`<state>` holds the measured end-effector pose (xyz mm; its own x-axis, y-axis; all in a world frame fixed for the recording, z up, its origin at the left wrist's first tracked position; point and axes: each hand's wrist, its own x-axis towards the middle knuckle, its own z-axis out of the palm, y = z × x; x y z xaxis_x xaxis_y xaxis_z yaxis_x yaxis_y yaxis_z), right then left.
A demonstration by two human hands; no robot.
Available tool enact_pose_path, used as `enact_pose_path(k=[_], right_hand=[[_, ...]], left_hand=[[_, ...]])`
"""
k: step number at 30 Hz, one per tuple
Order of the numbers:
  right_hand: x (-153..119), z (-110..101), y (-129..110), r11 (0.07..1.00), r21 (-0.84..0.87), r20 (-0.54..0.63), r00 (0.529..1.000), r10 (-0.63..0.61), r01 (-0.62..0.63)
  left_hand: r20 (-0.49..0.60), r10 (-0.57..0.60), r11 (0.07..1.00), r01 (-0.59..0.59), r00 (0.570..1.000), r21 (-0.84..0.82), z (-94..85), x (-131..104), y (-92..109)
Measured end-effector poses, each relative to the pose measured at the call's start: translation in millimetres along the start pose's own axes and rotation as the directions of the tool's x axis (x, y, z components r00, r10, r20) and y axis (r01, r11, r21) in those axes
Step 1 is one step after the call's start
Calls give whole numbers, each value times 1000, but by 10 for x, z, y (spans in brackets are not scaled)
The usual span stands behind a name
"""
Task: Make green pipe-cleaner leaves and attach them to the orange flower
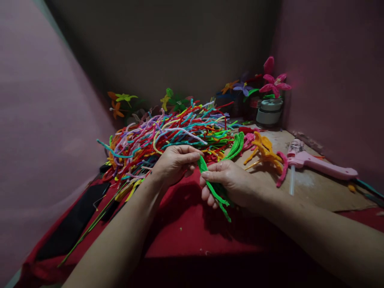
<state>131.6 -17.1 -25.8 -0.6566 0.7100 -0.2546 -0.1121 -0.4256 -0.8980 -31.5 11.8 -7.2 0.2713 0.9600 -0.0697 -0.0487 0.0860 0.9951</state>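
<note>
A green fuzzy piece (203,164), like bent pipe cleaner, is held between both hands above the red cloth. My left hand (180,162) pinches its upper tip between thumb and fingers. Just to the right, my right hand (222,179) grips its middle, and thin green ends hang below the fingers. Behind my right hand, more green looped pieces (235,147) stand up; whether they touch the hand I cannot tell. A large pile of multicoloured fuzzy stems (180,128) lies beyond both hands.
A pink glue gun (324,165) lies on the brown board (318,192) at right, beside orange fuzzy pieces (264,148). A black phone-like slab (73,220) rests on the red cloth (186,232) at left. Fuzzy flowers (274,84) and a grey-white container (269,112) stand behind.
</note>
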Motion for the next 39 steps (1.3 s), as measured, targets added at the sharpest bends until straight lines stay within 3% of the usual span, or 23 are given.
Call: enact_pose_path(k=[7, 13, 18, 20, 24, 28, 30, 33, 39], right_hand=[[17, -28, 22, 1000, 14, 46, 999, -5, 4], [49, -9, 48, 1000, -2, -33, 999, 9, -9], [22, 40, 35, 998, -59, -74, 997, 32, -37], [9, 48, 30, 997, -68, -91, 996, 19, -26], [7, 35, 36, 997, -68, -94, 995, 25, -31], [39, 13, 53, 998, -68, -83, 997, 8, -14], [61, 3, 65, 999, -52, -91, 996, 2, -7], [94, -9, 93, 1000, -9, -124, 992, -9, 8], [128, -12, 152, 994, 101, -93, 995, -39, 49]], left_hand=[[-80, 54, 985, -40, 995, 171, 21, -39, 37], [-167, 121, 932, -54, 979, 358, 77, -48, 50], [-235, 220, 925, -126, 947, 359, 64, -13, 44], [-196, 159, 957, -103, 967, 271, 35, -11, 48], [-16, 13, 999, -12, 1000, 32, 0, -24, 44], [47, -77, 994, 73, 996, 79, 30, -17, -24], [-8, -61, 988, 62, 998, 140, 61, -2, -73], [-132, 51, 974, -20, 990, 228, 121, 8, -127], [-300, 229, 945, -137, 926, 296, 191, -12, -146]])
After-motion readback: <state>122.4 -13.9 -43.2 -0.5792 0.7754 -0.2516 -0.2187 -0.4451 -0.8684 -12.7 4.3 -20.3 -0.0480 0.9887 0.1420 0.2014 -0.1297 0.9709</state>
